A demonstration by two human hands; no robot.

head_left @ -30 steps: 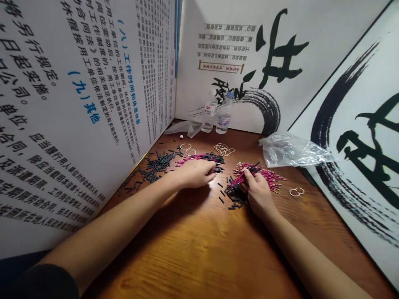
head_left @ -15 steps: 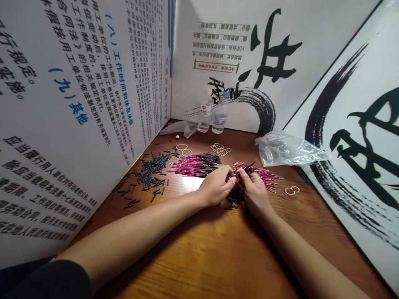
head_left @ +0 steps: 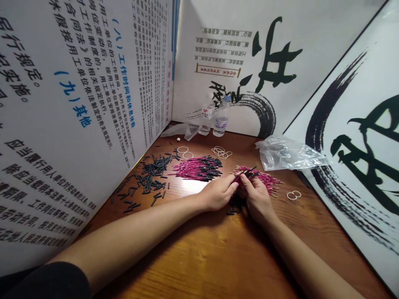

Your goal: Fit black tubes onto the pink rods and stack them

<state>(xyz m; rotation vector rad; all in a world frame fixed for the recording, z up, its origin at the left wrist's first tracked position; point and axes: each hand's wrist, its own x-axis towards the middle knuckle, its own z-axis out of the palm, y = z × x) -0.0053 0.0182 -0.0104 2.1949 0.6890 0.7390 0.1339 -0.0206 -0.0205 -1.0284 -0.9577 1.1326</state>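
Your left hand (head_left: 218,193) and right hand (head_left: 257,195) meet, fingers (head_left: 242,179) pinching one pink wire (head_left: 239,177) above black sleeves (head_left: 233,205).

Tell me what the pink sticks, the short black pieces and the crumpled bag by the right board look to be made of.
Thin pink sticks: probably plastic-insulated wire; glossy magenta, with bare metallic-looking ends on the right-hand pile.
Short black pieces: likely matte plastic or rubber tubing, dull and straight; whether they are hollow is too small to tell.
Crumpled clear bag: thin plastic film, see-through with shiny creases.
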